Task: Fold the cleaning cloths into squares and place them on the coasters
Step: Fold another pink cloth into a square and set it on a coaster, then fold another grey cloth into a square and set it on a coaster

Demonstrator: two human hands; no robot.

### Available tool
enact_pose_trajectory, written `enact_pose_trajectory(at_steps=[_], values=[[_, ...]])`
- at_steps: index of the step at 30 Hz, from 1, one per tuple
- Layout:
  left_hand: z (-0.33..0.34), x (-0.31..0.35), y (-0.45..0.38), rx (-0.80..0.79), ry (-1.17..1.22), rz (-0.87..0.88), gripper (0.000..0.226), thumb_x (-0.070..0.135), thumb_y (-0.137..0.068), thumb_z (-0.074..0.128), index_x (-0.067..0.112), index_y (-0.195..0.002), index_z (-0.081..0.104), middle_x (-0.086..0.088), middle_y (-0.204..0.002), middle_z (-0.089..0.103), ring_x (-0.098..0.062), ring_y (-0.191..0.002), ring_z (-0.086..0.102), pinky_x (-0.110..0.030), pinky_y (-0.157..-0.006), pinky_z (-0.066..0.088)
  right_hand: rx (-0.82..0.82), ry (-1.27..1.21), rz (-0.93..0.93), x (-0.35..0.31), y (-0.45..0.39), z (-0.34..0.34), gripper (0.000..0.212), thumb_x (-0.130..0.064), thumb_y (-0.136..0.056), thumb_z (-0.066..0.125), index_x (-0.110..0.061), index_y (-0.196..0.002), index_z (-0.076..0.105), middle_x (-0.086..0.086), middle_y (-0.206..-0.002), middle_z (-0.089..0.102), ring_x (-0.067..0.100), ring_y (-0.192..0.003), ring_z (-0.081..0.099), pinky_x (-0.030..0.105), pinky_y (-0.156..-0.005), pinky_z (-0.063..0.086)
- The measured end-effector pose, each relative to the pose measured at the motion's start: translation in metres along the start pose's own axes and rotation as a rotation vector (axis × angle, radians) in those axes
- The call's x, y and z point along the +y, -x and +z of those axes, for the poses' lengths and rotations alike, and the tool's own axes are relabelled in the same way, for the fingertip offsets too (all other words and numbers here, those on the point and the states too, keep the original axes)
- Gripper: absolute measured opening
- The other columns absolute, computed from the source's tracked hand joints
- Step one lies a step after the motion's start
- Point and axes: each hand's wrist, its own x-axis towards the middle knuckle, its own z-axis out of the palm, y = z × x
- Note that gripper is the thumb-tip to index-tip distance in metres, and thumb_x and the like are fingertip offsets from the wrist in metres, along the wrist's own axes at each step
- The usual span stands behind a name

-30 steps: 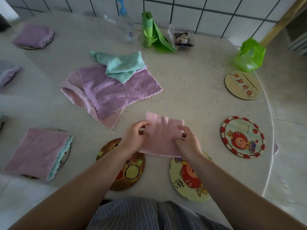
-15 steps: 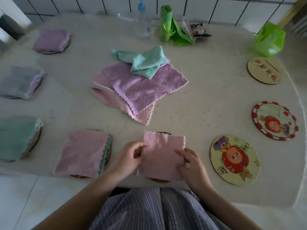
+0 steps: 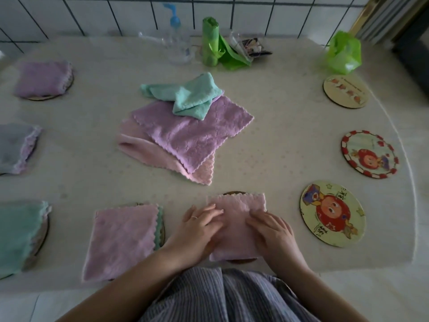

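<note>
Left hand (image 3: 200, 225) and right hand (image 3: 270, 230) pressing, fingers flat, folded pink fleece cloth (image 3: 236, 219) onto dark round coaster (image 3: 234, 193); advice: centre square, smooth edges.

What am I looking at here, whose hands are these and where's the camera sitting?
This is one picture from a camera worn on a person's head, looking down at a table. No machine is involved. The left hand and right hand lie flat on a folded pink cloth, pressing it onto a dark coaster that is mostly hidden beneath. Unfolded cloths sit piled mid-table. Three bare coasters line the right side, and on the left other folded cloths already cover coasters.
</note>
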Motion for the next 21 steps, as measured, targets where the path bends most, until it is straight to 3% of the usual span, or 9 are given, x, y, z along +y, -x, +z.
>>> enact_pose_trajectory(at_steps=[4,6,8,11,13,17,21], values=[[-0.007,-0.011,-0.008,-0.112,0.057,-0.041,0.043,0.042,-0.071,0.055,0.032,-0.113,0.058,0.01,-0.122,0.059,-0.013,-0.117,0.053,-0.047,-0.099,0.04,-0.124,0.104,0.046,-0.002,-0.019,-0.01,0.035,-0.041,-0.081,0.036,-0.038,-0.099,0.066,-0.02,-0.112,0.06,0.011,-0.104,0.055,0.043,-0.098,0.038],[-0.018,-0.019,-0.016,-0.082,0.19,-0.107,0.038,0.038,-0.077,0.058,0.027,-0.113,0.062,0.008,-0.12,0.061,-0.013,-0.115,0.054,-0.044,-0.105,0.033,-0.173,0.113,0.06,-0.009,-0.035,-0.016,0.031,-0.041,-0.084,0.038,-0.038,-0.1,0.064,-0.021,-0.113,0.058,0.009,-0.107,0.052,0.041,-0.104,0.029],[-0.032,-0.038,-0.026,0.016,0.255,-0.162,0.036,0.04,-0.08,0.051,0.023,-0.109,0.066,0.005,-0.112,0.066,-0.015,-0.104,0.06,-0.036,-0.099,0.039,-0.171,0.079,0.039,-0.021,-0.056,-0.02,0.023,-0.033,-0.088,0.049,-0.037,-0.105,0.064,-0.019,-0.117,0.058,0.009,-0.112,0.05,0.039,-0.107,0.026],[-0.056,-0.08,-0.036,0.173,0.216,-0.225,0.034,0.036,-0.08,0.049,0.019,-0.101,0.069,0.002,-0.103,0.069,-0.016,-0.094,0.063,-0.027,-0.084,0.047,-0.158,-0.011,-0.044,-0.049,-0.094,-0.017,0.029,-0.028,-0.085,0.053,-0.029,-0.112,0.064,-0.012,-0.122,0.058,0.013,-0.114,0.05,0.033,-0.102,0.03],[-0.07,-0.108,-0.039,0.234,0.156,-0.275,0.034,0.033,-0.079,0.049,0.017,-0.101,0.07,0.002,-0.105,0.068,-0.015,-0.096,0.062,-0.028,-0.084,0.046,-0.242,-0.037,-0.1,-0.071,-0.12,-0.01,0.036,-0.026,-0.085,0.053,-0.026,-0.121,0.059,-0.01,-0.131,0.052,0.014,-0.121,0.045,0.03,-0.105,0.029],[-0.088,-0.151,-0.045,0.229,0.062,-0.337,0.04,0.033,-0.08,0.042,0.015,-0.101,0.071,0.0,-0.11,0.067,-0.018,-0.098,0.064,-0.036,-0.082,0.052,-0.385,-0.026,-0.173,-0.105,-0.16,0.009,0.046,-0.025,-0.086,0.05,-0.028,-0.132,0.047,-0.007,-0.143,0.039,0.018,-0.126,0.039,0.032,-0.106,0.03],[-0.089,-0.179,-0.055,0.179,0.069,-0.353,0.028,0.023,-0.084,0.047,0.015,-0.094,0.072,0.001,-0.103,0.069,-0.022,-0.09,0.067,-0.036,-0.076,0.054,-0.43,0.081,-0.203,-0.111,-0.177,0.021,0.047,-0.026,-0.084,0.05,-0.031,-0.13,0.046,-0.012,-0.143,0.036,0.02,-0.124,0.041,0.036,-0.103,0.036]])
